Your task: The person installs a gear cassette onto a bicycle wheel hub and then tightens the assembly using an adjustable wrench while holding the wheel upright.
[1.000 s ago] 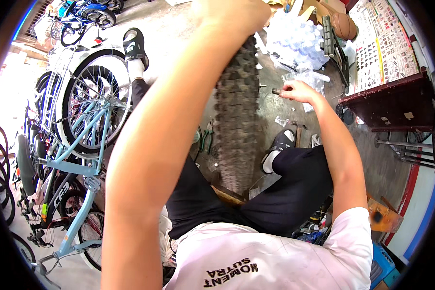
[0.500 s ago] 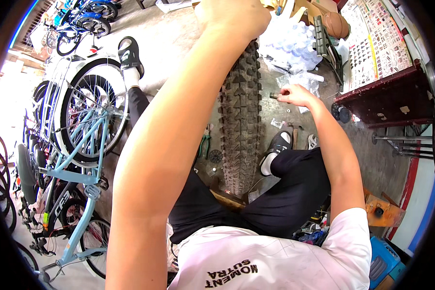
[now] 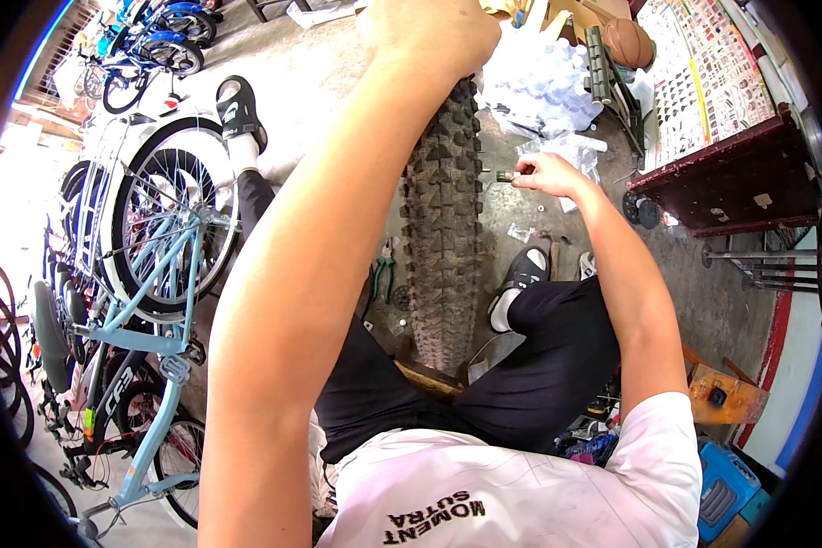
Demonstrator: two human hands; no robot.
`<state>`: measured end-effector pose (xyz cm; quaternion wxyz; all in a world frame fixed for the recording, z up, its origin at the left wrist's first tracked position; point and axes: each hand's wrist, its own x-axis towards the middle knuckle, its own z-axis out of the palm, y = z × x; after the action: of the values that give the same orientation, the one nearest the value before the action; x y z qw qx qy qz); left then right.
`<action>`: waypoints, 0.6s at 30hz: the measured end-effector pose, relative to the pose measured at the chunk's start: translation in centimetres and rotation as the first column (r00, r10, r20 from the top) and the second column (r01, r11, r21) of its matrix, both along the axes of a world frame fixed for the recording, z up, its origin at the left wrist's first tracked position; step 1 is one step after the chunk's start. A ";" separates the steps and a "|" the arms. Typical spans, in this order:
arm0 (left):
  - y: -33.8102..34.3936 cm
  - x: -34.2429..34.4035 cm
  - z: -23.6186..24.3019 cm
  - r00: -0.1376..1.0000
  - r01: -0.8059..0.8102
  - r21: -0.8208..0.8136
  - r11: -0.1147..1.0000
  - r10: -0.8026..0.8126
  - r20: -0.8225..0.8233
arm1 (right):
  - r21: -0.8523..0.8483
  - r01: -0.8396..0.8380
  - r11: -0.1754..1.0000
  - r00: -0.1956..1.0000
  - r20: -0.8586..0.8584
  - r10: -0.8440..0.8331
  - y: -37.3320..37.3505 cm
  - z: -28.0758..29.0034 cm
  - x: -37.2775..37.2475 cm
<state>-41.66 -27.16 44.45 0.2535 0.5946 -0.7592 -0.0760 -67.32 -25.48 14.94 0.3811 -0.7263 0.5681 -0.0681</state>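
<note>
A bicycle wheel with a knobbly black tire (image 3: 441, 219) stands upright between my legs, its tread facing me. My left hand (image 3: 434, 41) is closed over the top of the tire, its fingertips hidden behind the hand. To the wheel's right, my right hand (image 3: 550, 173) pinches a small metal cylinder (image 3: 505, 176) between thumb and fingers. The cylinder points at a thin axle end (image 3: 486, 171) that sticks out from the wheel's side, with a small gap between them.
Pliers with green handles (image 3: 384, 274) and a sprocket (image 3: 400, 296) lie left of the wheel. A hammer (image 3: 554, 251) is near my right foot. Plastic bags (image 3: 543, 82) and a basketball (image 3: 628, 44) fill the far right. A light-blue bicycle (image 3: 146, 301) stands upside down at left.
The wheel has shifted slightly left and its axle end now shows at the right side. My right hand has moved a little left with the cylinder.
</note>
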 end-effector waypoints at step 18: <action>-1.5 1.9 -1.9 1.000 -0.013 -0.202 0.979 0.011 -0.008 | 0.027 0.038 0.999 0.997 0.070 -0.040 -0.2 0.8 0.7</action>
<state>-39.74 -28.66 42.52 0.3158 0.5701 -0.7585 0.0012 -66.63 -25.65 15.72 0.4088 -0.7072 0.5692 -0.0939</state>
